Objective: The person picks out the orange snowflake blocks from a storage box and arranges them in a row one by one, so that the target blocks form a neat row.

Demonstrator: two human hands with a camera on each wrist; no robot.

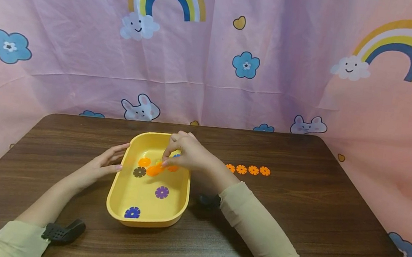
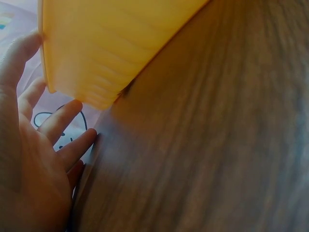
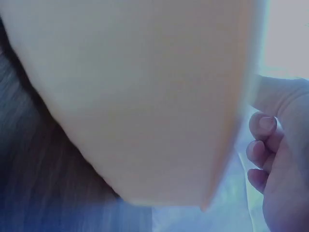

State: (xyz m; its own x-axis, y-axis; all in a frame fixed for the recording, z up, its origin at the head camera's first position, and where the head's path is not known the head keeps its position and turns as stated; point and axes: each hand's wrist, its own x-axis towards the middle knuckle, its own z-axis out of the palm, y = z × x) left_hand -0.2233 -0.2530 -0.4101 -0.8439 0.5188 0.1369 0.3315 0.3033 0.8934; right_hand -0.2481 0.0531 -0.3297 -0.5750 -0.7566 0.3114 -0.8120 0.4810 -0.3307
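Note:
A yellow plastic tub (image 1: 114,200) sits on the table, with several flower-shaped snowflake discs on its floor. My left hand (image 1: 104,162) rests thumb and fingertips against the tub's left rim. In the left wrist view the fingers of the left hand (image 2: 48,140) are spread and relaxed beside the tub wall (image 2: 111,43). My right hand (image 1: 188,152) reaches over the right rim and pinches an orange snowflake disc (image 1: 155,169), blurred and tilted, inside the tub. In the right wrist view the tub (image 3: 130,106) hides the right hand's (image 3: 285,145) fingertips and the disc.
A row of orange discs (image 1: 253,170) lies on the table right of the tub, partly hidden by the right forearm. In the tub are a brown disc (image 1: 139,172), a purple disc (image 1: 162,192) and a blue disc (image 1: 133,212). A patterned curtain (image 1: 212,70) hangs behind the table.

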